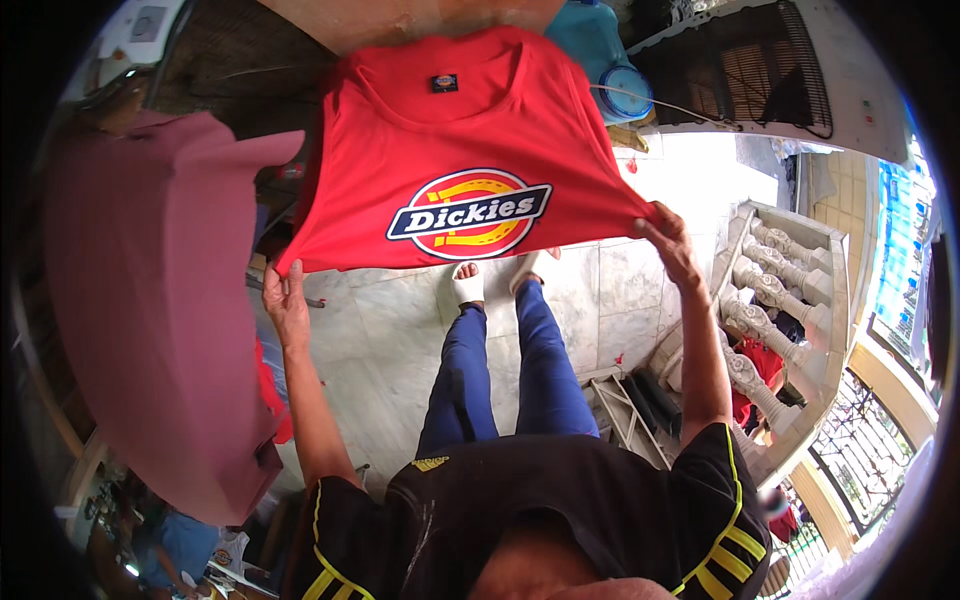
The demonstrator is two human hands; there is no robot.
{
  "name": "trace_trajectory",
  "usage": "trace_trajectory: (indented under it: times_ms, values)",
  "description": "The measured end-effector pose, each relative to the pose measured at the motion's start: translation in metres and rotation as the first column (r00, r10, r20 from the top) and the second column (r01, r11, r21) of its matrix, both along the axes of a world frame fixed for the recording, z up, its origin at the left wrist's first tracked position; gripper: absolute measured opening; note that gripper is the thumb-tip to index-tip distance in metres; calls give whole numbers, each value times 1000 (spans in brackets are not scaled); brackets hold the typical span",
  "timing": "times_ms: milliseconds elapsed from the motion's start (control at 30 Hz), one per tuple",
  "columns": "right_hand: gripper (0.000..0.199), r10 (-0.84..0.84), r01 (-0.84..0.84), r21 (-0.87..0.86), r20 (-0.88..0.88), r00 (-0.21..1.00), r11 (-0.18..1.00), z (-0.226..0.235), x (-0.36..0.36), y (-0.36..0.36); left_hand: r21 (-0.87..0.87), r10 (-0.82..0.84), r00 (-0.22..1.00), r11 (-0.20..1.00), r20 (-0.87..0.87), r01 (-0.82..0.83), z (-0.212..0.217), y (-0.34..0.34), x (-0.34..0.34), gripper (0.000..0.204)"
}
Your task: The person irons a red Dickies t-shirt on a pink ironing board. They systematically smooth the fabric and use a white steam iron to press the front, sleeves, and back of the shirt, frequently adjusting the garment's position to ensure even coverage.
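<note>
A red sleeveless shirt (345,180) is stretched out in front of me, its neckline at the far end and a round yellow, red and dark blue print on its front. My left hand (288,308) pinches its near left corner, thumb on top. At the near right corner, my right hand (670,245) grips the cloth between thumb and fingers. The near edge runs fairly taut between both hands. What lies under the shirt is hidden by it.
A large sheet of mauve cloth (160,320) hangs at my left. Behind the shirt are a blue plastic container (590,45) and a brown board (410,18). To the right stands a white balustrade (770,265); a metal frame (625,415) lies on the tiled floor (610,290).
</note>
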State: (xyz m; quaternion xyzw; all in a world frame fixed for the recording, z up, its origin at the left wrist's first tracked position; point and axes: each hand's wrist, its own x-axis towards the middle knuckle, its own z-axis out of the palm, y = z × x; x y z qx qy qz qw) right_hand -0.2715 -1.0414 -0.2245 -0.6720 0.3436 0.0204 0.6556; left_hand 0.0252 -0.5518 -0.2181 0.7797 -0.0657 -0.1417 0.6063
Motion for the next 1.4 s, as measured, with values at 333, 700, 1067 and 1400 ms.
trace_trajectory:
  times_ms: [333,700,1067,1400]
  values:
    - [36,-401,344,217,350,846,914,126,-51,5,-220,19,970,975,244,36,127,-23,-23,23]
    - [42,-297,339,-422,163,941,841,225,-68,25,-29,43,997,999,70,-41,204,14,-80,21]
    - [33,-196,317,-318,359,913,894,189,61,-103,-39,-62,996,997,61,64,194,-48,86,18]
    - [24,-190,356,-491,356,915,795,124,6,-57,38,289,878,944,382,-328,145,-10,0,17]
